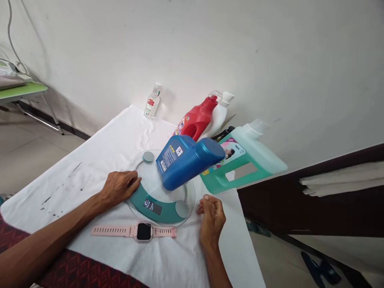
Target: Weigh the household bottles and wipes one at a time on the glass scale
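A round glass weighing scale (171, 213) with a teal band and a lit display lies on the white cloth. On its platform stands a blue bottle (183, 160) with a broad blue cap. At the scale's left rim, my left hand (121, 186) has its fingers curled over the edge. My right hand (212, 218) is beside the right rim, fingers loosely bent and apart, with nothing visible in them. In front of the scale, a pink-strapped smartwatch (144, 232) is laid out flat, its screen dark.
Behind the scale are a red detergent bottle (196, 118), a white bottle (220, 116) and a large green jug (216, 182). A small clear bottle (152, 102) stands near the wall. The table's right edge drops to the floor, where dark slippers (321, 270) lie.
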The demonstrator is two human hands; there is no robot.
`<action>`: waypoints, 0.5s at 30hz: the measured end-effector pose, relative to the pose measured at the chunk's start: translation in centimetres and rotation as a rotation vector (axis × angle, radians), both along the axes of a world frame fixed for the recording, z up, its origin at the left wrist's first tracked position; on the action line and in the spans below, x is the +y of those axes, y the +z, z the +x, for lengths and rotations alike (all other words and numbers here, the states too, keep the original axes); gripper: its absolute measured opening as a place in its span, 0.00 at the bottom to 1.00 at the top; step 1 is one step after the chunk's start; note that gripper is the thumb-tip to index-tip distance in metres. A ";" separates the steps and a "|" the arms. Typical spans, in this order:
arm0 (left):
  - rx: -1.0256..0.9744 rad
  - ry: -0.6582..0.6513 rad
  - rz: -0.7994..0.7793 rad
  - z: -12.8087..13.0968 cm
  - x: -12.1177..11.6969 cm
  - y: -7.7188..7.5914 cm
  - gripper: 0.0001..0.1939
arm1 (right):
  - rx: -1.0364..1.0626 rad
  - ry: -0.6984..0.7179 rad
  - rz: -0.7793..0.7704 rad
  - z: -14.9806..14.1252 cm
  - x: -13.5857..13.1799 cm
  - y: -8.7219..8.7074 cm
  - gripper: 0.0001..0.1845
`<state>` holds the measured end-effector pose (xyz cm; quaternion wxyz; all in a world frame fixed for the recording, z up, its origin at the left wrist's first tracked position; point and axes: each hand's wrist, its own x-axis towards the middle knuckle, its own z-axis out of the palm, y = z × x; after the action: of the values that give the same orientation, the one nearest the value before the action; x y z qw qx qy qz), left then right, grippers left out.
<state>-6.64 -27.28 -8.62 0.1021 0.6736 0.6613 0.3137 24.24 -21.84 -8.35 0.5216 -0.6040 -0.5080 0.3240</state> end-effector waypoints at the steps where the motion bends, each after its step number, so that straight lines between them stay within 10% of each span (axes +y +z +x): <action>1: 0.004 0.000 0.005 0.0 0.0 -0.1 0.21 | -0.009 0.029 0.042 -0.6 0.0 1.0 0.26; 8: 0.005 -0.013 0.036 -0.3 0.3 -0.6 0.22 | 0.095 0.311 0.297 -8.8 2.1 9.2 0.40; 15: -0.003 -0.053 0.085 -0.3 0.4 -0.6 0.20 | 0.090 0.125 0.287 -10.8 4.7 9.7 0.31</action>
<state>-6.95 -26.87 -9.20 0.0828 0.6943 0.6292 0.3396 13.42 -17.13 1.33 0.6036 -0.4753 -0.5620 0.3065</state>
